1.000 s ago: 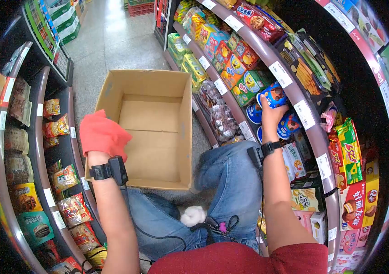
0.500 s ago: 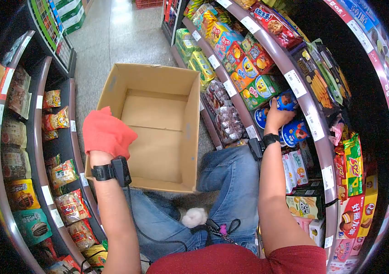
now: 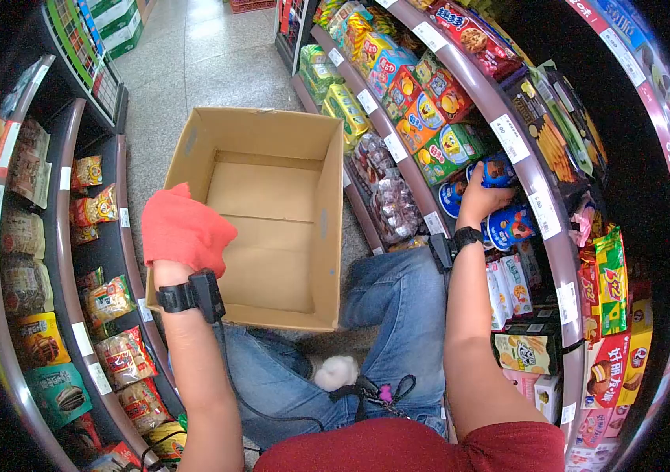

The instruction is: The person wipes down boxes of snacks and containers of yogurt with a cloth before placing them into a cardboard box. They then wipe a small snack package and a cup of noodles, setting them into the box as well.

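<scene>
A red cloth (image 3: 185, 230) covers my left hand (image 3: 176, 274) down to the wrist, so its fingers are hidden. That hand is at the left side of an open cardboard box (image 3: 331, 228), which has nothing in it. Over at the right shelf, my right hand (image 3: 483, 200) is closed around a blue snack cup (image 3: 497, 171), thumb on the near side and fingers partly out of sight. Another blue cup (image 3: 450, 198) stands to the left of the hand, and one more blue cup (image 3: 510, 226) is just below it.
Small boxed snacks (image 3: 441, 153) sit behind the cups, and bagged sweets (image 3: 394, 204) lie on the lower tier. A price-tag rail (image 3: 524, 169) runs along the shelf edge. Packaged snacks (image 3: 124, 352) fill the left shelf. Between the shelves runs a grey floor (image 3: 162, 71).
My right hand has turned slightly on the blue cup, its fingers now further round the cup. The left hand and the cloth are nearly still.
</scene>
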Available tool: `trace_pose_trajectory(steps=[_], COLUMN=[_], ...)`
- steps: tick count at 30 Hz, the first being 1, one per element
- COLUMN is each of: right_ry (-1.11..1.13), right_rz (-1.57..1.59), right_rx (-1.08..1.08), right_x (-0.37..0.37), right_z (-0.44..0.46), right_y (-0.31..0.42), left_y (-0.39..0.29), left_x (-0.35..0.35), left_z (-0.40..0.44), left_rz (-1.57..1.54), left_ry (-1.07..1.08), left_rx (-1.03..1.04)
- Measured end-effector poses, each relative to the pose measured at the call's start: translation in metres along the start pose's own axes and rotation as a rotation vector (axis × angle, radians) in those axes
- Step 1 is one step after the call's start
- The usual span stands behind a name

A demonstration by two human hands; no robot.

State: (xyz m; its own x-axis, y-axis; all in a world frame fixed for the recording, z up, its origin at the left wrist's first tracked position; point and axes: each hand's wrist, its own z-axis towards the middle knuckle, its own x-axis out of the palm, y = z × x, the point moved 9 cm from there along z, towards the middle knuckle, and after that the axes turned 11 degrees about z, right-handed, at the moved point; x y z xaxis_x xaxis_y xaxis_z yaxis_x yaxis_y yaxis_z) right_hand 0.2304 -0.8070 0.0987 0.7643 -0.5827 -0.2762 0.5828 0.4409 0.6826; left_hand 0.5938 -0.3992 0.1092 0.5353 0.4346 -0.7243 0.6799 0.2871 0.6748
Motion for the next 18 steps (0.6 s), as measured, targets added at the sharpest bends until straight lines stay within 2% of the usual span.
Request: trace_pose_trajectory(steps=[2,9,12,14,15,17,18], right_ry=[-0.005,-0.025,0.013,0.020,0.033,0.111,0.144], right_rz=[-0.012,0.040,-0.011,-0.072,-0.102,-0.035,-0.001], right_rx=[-0.010,-0.101,-0.186,-0.225,-0.246,-0.268,-0.277], right_x=[-0.002,-0.013,-0.013,-0.013,-0.011,-0.012,-0.012], right_z=[-0.002,-0.004,-0.004,-0.010,-0.018,-0.036,-0.046], right_y=[0.002,0.024,0.038,0.047,0.055,0.082,0.097], left_y=[0.000,-0.001,0.007,0.002,0.008,0.007,0.001], left_x=[0.005,0.015,0.023,0.035,-0.009,-0.019,0.000], left_z=[0.000,0.000,0.006,0.006,-0.002,-0.005,0.000], left_rz=[0.025,-0.090,-0.025,-0.029,-0.069,-0.095,-0.084], left_ry=[-0.024,-0.027,-0.127,-0.141,-0.085,-0.057,-0.089], left_rx=[-0.050,-0.005,-0.131,-0.115,-0.027,0.048,0.036])
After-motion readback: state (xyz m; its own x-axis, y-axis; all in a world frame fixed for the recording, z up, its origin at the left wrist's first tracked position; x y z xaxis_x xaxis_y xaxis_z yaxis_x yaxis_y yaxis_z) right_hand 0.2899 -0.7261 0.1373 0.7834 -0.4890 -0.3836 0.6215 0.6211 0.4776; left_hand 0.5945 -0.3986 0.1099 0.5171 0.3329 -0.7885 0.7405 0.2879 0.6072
